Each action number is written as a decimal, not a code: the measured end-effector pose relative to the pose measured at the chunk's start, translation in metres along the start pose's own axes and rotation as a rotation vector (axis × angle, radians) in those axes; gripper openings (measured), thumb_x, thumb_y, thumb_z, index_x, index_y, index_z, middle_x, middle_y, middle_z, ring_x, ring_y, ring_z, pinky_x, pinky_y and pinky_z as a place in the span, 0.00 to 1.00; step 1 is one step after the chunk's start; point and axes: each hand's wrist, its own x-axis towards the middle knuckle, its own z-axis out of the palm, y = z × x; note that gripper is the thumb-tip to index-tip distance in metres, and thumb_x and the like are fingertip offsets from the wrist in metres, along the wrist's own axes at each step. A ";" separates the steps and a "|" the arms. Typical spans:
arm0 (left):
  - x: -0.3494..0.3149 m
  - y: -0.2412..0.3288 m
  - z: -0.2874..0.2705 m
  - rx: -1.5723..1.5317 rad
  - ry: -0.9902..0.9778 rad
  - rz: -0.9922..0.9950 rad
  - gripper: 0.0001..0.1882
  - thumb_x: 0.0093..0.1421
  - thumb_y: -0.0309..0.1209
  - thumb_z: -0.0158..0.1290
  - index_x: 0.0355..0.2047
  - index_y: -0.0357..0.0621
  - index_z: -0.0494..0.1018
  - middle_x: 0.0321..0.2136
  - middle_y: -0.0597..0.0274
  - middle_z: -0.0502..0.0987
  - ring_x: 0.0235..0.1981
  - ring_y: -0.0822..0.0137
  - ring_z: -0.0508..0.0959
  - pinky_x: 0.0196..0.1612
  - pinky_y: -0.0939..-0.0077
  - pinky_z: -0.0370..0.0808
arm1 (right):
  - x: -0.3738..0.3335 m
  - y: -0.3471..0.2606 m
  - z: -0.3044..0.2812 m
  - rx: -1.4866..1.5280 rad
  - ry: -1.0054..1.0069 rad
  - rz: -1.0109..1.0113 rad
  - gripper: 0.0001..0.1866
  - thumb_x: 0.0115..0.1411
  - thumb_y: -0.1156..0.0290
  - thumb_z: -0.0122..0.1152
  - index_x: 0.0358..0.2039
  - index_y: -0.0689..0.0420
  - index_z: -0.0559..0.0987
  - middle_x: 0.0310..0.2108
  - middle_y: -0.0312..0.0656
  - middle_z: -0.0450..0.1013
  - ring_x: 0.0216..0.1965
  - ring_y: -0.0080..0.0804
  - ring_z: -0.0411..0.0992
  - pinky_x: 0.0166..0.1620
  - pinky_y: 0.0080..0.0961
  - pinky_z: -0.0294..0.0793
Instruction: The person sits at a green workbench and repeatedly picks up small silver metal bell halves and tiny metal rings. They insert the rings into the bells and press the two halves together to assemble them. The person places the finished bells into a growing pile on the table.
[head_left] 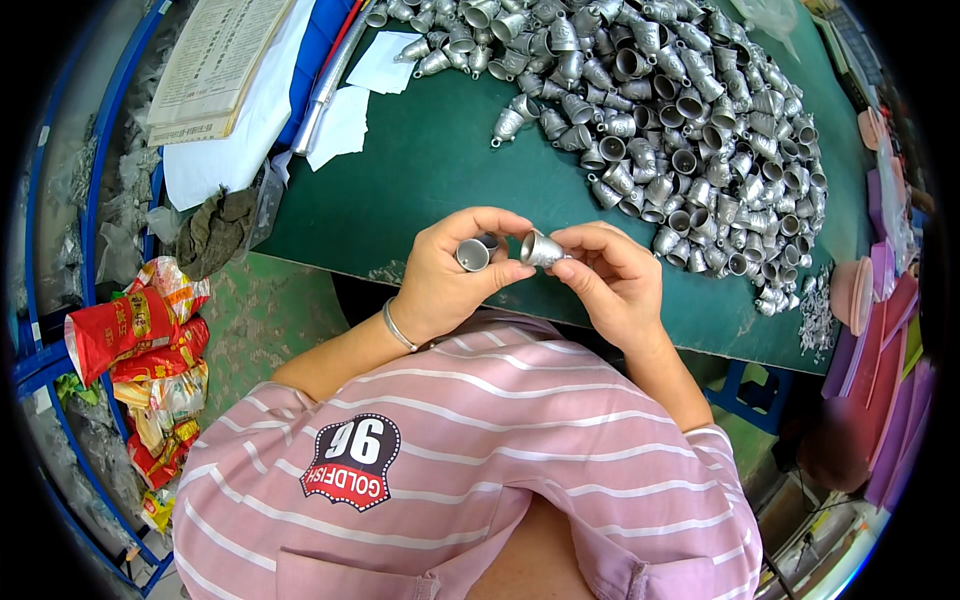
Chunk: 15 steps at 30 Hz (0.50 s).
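My left hand (452, 272) is closed around small silver metal bells; the open mouth of one bell (472, 256) faces up, and the dark rim of a second shows behind it. Between both hands sits another silver bell (539, 249), its mouth turned toward the left. My right hand (612, 272) pinches that bell at its narrow end with thumb and forefinger, while the left fingertips touch its rim. Both hands are just over the near edge of the green table (400, 180). A large heap of like bells (690, 130) spreads across the far right.
Small silver parts (817, 312) lie at the table's right edge. White paper pieces (342, 125), a silver rod (325, 100) and an open book (215, 65) are at the far left. Red and yellow packets (130, 330) hang beside a blue rack (92, 150). Pink and purple bins (885, 400) stand right.
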 end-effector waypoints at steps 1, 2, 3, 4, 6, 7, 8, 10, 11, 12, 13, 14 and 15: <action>-0.001 0.000 0.000 0.016 0.012 -0.007 0.14 0.49 0.19 0.61 0.37 0.38 0.73 0.37 0.61 0.76 0.34 0.77 0.73 0.38 0.83 0.72 | 0.000 0.001 0.000 -0.002 -0.006 -0.043 0.09 0.54 0.79 0.62 0.36 0.65 0.77 0.34 0.43 0.73 0.34 0.26 0.73 0.36 0.20 0.73; -0.001 0.000 0.000 0.054 0.010 0.032 0.14 0.49 0.19 0.61 0.37 0.38 0.73 0.37 0.61 0.76 0.33 0.77 0.73 0.37 0.84 0.72 | 0.000 0.003 0.000 0.035 -0.014 -0.041 0.09 0.53 0.80 0.62 0.36 0.65 0.77 0.35 0.43 0.73 0.35 0.27 0.72 0.38 0.20 0.73; -0.001 0.001 0.001 0.093 0.009 0.071 0.14 0.49 0.19 0.61 0.37 0.38 0.73 0.36 0.61 0.76 0.33 0.77 0.73 0.37 0.84 0.72 | 0.000 0.005 0.000 0.073 -0.023 -0.039 0.09 0.53 0.80 0.62 0.36 0.65 0.76 0.37 0.43 0.73 0.37 0.27 0.72 0.39 0.20 0.73; 0.000 0.001 0.001 0.131 0.008 0.110 0.15 0.48 0.19 0.62 0.37 0.39 0.74 0.36 0.61 0.76 0.33 0.77 0.73 0.36 0.84 0.72 | 0.000 0.006 0.000 0.110 -0.031 -0.037 0.10 0.53 0.81 0.62 0.36 0.64 0.76 0.38 0.44 0.72 0.38 0.28 0.72 0.41 0.20 0.73; 0.000 0.001 0.001 0.139 -0.007 0.176 0.15 0.48 0.18 0.62 0.37 0.39 0.74 0.36 0.61 0.75 0.32 0.76 0.73 0.36 0.83 0.72 | 0.000 0.008 0.002 0.174 -0.035 -0.036 0.09 0.52 0.82 0.61 0.36 0.65 0.75 0.39 0.44 0.72 0.41 0.29 0.72 0.42 0.21 0.73; 0.001 0.000 0.001 0.143 -0.015 0.209 0.15 0.47 0.18 0.62 0.37 0.39 0.74 0.36 0.61 0.75 0.32 0.76 0.73 0.36 0.83 0.72 | -0.001 0.009 0.003 0.206 -0.036 -0.035 0.09 0.52 0.83 0.61 0.35 0.65 0.74 0.40 0.44 0.72 0.42 0.29 0.72 0.43 0.21 0.72; 0.001 0.000 0.002 0.143 -0.006 0.222 0.15 0.47 0.19 0.63 0.36 0.40 0.74 0.35 0.61 0.75 0.31 0.75 0.73 0.35 0.83 0.72 | -0.001 0.009 0.004 0.230 -0.021 -0.027 0.08 0.52 0.83 0.61 0.34 0.64 0.74 0.40 0.44 0.72 0.41 0.29 0.72 0.42 0.21 0.73; 0.000 -0.001 0.003 0.143 0.010 0.250 0.15 0.46 0.21 0.63 0.36 0.41 0.75 0.34 0.62 0.75 0.31 0.74 0.73 0.33 0.81 0.71 | -0.002 0.009 0.008 0.276 0.009 -0.010 0.07 0.51 0.84 0.61 0.31 0.63 0.74 0.39 0.44 0.73 0.41 0.30 0.73 0.41 0.22 0.73; 0.000 0.000 0.004 0.173 0.017 0.268 0.14 0.46 0.21 0.63 0.35 0.41 0.75 0.34 0.61 0.74 0.31 0.73 0.73 0.33 0.81 0.71 | -0.003 0.010 0.009 0.186 -0.015 -0.038 0.07 0.50 0.85 0.61 0.30 0.63 0.74 0.39 0.44 0.73 0.40 0.31 0.73 0.41 0.23 0.73; -0.001 0.000 0.005 0.202 0.023 0.287 0.14 0.46 0.22 0.64 0.34 0.40 0.75 0.34 0.61 0.74 0.31 0.73 0.73 0.33 0.81 0.71 | -0.004 0.011 0.010 0.095 -0.039 -0.066 0.07 0.50 0.85 0.61 0.29 0.62 0.74 0.38 0.44 0.74 0.40 0.31 0.73 0.41 0.24 0.73; -0.001 0.001 0.005 0.232 0.030 0.305 0.14 0.46 0.22 0.64 0.34 0.40 0.75 0.34 0.61 0.74 0.31 0.73 0.74 0.32 0.82 0.71 | -0.004 0.011 0.011 0.004 -0.062 -0.093 0.07 0.49 0.86 0.61 0.28 0.61 0.74 0.38 0.44 0.74 0.39 0.31 0.74 0.41 0.24 0.73; -0.001 -0.001 0.001 0.161 0.005 0.260 0.14 0.45 0.23 0.64 0.34 0.40 0.74 0.35 0.61 0.73 0.32 0.72 0.73 0.32 0.82 0.71 | -0.003 0.004 0.014 -0.091 -0.068 -0.121 0.08 0.48 0.86 0.61 0.27 0.60 0.75 0.37 0.43 0.76 0.37 0.32 0.74 0.41 0.25 0.74; -0.001 -0.004 -0.006 0.091 -0.020 0.215 0.15 0.45 0.24 0.64 0.34 0.40 0.74 0.35 0.60 0.72 0.32 0.72 0.73 0.32 0.83 0.71 | -0.002 0.001 0.014 -0.153 -0.094 -0.169 0.08 0.47 0.85 0.62 0.27 0.60 0.75 0.36 0.43 0.76 0.37 0.34 0.74 0.40 0.25 0.73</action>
